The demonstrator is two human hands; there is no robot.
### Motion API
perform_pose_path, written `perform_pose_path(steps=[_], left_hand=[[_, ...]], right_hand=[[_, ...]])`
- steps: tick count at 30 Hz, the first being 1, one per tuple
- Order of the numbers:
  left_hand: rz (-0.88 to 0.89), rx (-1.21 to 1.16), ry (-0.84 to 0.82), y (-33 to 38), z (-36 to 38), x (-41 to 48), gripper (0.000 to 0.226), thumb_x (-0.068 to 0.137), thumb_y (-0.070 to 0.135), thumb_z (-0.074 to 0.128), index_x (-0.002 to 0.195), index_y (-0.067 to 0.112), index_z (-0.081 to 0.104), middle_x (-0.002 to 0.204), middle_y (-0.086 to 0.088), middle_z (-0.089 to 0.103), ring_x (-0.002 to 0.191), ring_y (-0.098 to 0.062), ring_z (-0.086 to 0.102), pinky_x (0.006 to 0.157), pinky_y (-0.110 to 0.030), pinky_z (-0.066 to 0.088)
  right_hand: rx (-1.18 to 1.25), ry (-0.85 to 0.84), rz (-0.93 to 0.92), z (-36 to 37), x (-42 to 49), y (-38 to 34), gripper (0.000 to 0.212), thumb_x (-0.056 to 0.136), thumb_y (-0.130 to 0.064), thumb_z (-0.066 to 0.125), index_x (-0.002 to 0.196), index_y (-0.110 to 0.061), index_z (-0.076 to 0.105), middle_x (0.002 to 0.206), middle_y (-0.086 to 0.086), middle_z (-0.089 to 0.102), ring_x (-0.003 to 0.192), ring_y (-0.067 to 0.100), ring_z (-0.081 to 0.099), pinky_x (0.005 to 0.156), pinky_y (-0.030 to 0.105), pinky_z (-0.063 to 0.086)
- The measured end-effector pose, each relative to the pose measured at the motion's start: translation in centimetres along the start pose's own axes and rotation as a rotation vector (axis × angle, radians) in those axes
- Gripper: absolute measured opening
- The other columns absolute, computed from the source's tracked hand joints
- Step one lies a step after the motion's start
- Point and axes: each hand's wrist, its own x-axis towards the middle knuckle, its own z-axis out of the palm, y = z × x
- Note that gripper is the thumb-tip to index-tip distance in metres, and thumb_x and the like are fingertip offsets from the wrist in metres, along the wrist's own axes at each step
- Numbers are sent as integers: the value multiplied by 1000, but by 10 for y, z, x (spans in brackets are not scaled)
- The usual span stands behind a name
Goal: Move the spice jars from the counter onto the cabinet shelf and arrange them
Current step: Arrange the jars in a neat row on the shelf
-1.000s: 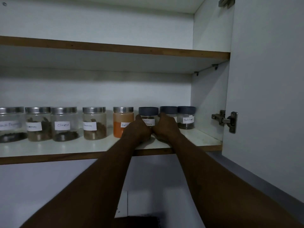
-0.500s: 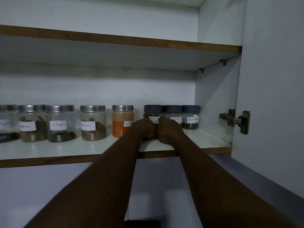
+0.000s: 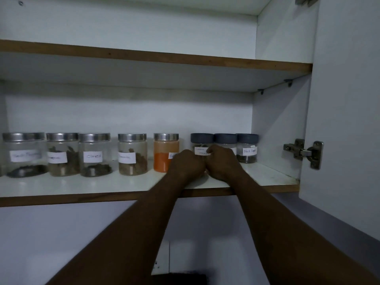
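Grey-lidded glass jar (image 3: 201, 139), white label, gripped by left hand (image 3: 188, 164) and right hand (image 3: 223, 161).

Handwritten white label reading "Cloves" on a clear glass jar with a silver metal lid (image 3: 93, 155), "Black Pepp…" on the rightmost small clear jar with a dark grey lid (image 3: 246, 150), labels on the other jars (image 3: 132, 155) too blurred to read

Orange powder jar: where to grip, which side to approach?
Grip the orange powder jar round its straight glass body below the silver lid, coming from the open shelf front. It stands upright with a finger gap on its left; the left hand, at the dark-lidded jar, crowds its right.
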Motion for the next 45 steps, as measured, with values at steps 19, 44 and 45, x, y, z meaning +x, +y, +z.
perform_pose_path(steps=[19, 44, 45], left_hand=[[-424, -544, -53, -48, -50, -5, 79, 92, 22, 71, 150, 24, 18, 107, -8, 59, 64, -18, 67, 50, -26, 58], [46, 231, -23, -67, -19, 23, 67, 92, 46, 63, 144, 9, 39, 133, -12, 62, 116, -30, 63, 101, -43, 51], [46, 244, -45, -66, -19, 24, 67, 93, 45, 61, 145, 9, 38, 135, -12, 60, 118, -30, 62, 102, -44, 50]], right_hand=[[43, -218, -106, 24, 8, -46, 67, 85, -46, 77, 143, -24, 51, 135, 3, 65, 114, 20, 61, 94, 35, 47], [-113, -108, -215, 38, 9, -40, 56, 87, -27, 69, 140, -23, 53, 129, 7, 68, 117, 28, 63, 97, 36, 50], [-138, -129, -205, 38, 10, -40, 59, 88, -28, 68, 144, -23, 50, 133, 8, 66, 120, 29, 62, 99, 37, 49]])
